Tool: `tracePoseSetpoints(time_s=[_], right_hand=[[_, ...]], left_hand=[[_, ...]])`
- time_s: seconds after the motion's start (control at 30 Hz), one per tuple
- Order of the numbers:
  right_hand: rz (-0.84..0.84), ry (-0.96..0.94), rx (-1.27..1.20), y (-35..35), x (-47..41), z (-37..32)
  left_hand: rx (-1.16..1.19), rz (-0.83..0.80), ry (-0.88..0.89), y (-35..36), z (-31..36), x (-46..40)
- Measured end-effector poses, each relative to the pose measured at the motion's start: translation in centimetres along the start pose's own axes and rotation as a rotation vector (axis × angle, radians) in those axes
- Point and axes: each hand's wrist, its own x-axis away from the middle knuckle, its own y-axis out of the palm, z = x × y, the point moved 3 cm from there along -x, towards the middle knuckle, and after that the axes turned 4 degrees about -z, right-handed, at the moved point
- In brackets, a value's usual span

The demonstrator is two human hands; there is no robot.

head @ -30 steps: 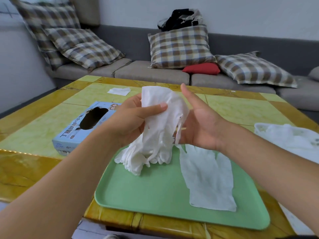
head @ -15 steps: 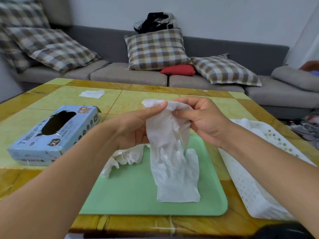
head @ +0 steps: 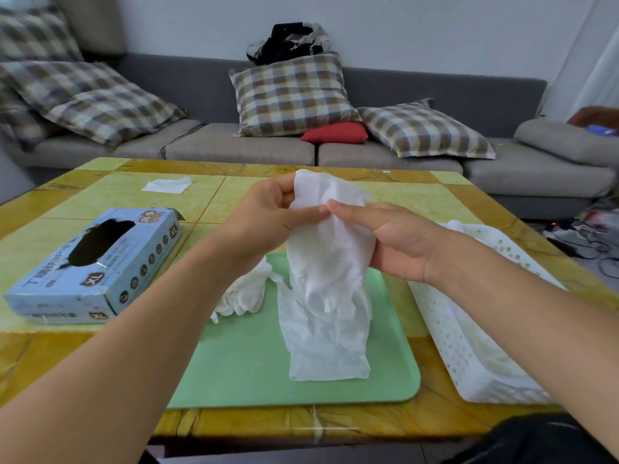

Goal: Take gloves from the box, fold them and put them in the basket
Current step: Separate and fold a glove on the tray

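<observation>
Above the tray (head: pixel 385 380), you held a glove (head: pixel 330 262) up by its top.
Your left hand (head: pixel 268 222) pinched its upper edge between thumb and curled fingers; your right hand (head: pixel 395 239) gripped it, thumb in front, fingers behind. Its lower end rested on the tray, beside the basket (head: pixel 469 356).

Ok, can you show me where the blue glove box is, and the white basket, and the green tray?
blue glove box (head: pixel 134 262), head view, on its front side with the round icons.
white basket (head: pixel 445 329), head view, on its perforated near wall.
green tray (head: pixel 251 373), head view, on its bare floor.
</observation>
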Motion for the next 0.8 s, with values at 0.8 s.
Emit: tracePoseSetpoints(time_s=[0.8], right_hand=[[0.052,-0.061,0.932,-3.8,-2.5,5.9]], left_hand=[[-0.88,-0.181,-0.051,-0.7,-4.5,1.7]])
